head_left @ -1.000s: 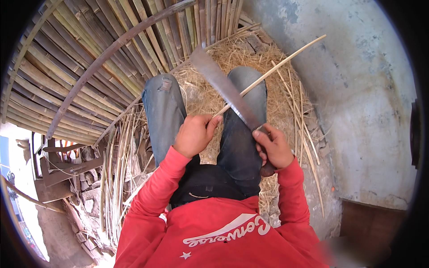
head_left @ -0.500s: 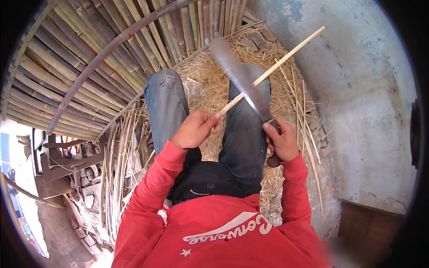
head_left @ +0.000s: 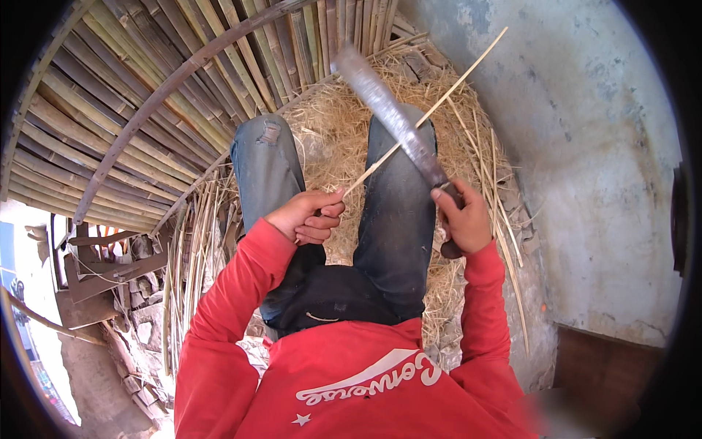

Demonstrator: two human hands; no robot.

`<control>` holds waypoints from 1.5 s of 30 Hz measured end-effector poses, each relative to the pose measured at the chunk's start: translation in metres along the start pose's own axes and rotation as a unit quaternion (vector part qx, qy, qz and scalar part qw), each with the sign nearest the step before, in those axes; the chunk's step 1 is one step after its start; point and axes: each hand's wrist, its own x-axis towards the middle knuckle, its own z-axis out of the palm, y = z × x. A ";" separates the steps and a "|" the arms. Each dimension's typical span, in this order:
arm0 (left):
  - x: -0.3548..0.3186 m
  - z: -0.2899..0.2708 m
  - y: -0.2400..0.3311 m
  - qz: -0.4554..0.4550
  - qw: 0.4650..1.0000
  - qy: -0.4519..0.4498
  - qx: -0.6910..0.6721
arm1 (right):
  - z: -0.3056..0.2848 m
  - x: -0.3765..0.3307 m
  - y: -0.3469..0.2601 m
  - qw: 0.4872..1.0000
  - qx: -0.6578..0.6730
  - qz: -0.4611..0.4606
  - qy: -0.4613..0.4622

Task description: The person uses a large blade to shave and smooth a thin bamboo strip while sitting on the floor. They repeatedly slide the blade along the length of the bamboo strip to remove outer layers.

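My left hand (head_left: pixel 311 216) pinches the near end of a thin bamboo strip (head_left: pixel 468 72), which slants up and away to the right above my right thigh. In my right hand (head_left: pixel 466 217) is the dark handle of a machete (head_left: pixel 391 115). Its long, broad steel blade points up and to the left, crossing the strip at about its middle. The blade's far end is slightly smeared by motion. Where blade and strip cross, I cannot tell whether the edge bites into the bamboo.
Straw-like shavings (head_left: pixel 340 110) cover the ground around my knees. A slatted bamboo panel (head_left: pixel 139 110) leans at the far left. Long strips (head_left: pixel 504 212) lie on the right beside a grey-blue wall (head_left: pixel 585 168); more strips (head_left: pixel 194 271) stand in a bundle at the left.
My left hand has shifted slightly left, and the strip now shows its narrow side, looking thinner. The machete has moved a little up and left, still crossing the strip.
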 end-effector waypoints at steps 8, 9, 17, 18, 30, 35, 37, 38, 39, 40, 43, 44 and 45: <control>-0.001 -0.001 0.003 -0.038 0.998 -0.030 -0.041 | 0.013 -0.005 -0.010 0.995 0.084 0.053 -0.009; -0.002 -0.002 0.003 -0.039 0.998 -0.029 -0.042 | 0.015 -0.012 -0.011 0.996 0.031 0.059 -0.065; -0.005 0.012 0.004 0.029 0.996 0.043 0.068 | 0.013 0.010 -0.018 0.997 0.073 0.028 0.027; -0.005 0.013 0.005 0.031 0.996 0.042 0.070 | 0.013 0.004 -0.019 0.999 0.030 0.020 0.014; -0.001 0.007 0.013 0.034 0.991 0.055 0.115 | 0.006 -0.011 -0.014 0.996 0.049 0.070 -0.026; -0.024 0.023 -0.004 0.231 0.856 0.240 0.396 | -0.003 -0.003 -0.004 0.996 0.042 0.069 -0.023; -0.054 0.025 -0.015 0.250 0.807 0.283 0.454 | 0.000 -0.001 -0.003 0.991 0.103 0.083 0.009; -0.069 0.022 -0.021 0.267 0.752 0.320 0.510 | 0.000 -0.001 -0.001 0.991 0.107 0.085 0.010; -0.080 0.019 -0.027 0.264 0.752 0.319 0.513 | -0.001 -0.001 -0.001 0.991 0.105 0.082 0.014; -0.094 0.017 -0.034 0.272 0.684 0.362 0.572 | 0.000 -0.001 -0.001 0.991 0.104 0.080 0.014; -0.112 0.005 -0.051 0.321 0.556 0.413 0.646 | 0.000 0.004 -0.003 0.992 0.102 0.066 0.025; -0.113 0.002 -0.054 0.364 0.498 0.425 0.662 | -0.003 0.008 0.000 0.994 0.093 0.060 0.024; -0.117 -0.001 -0.057 0.364 0.498 0.426 0.662 | -0.006 0.011 0.002 0.994 0.093 0.059 0.023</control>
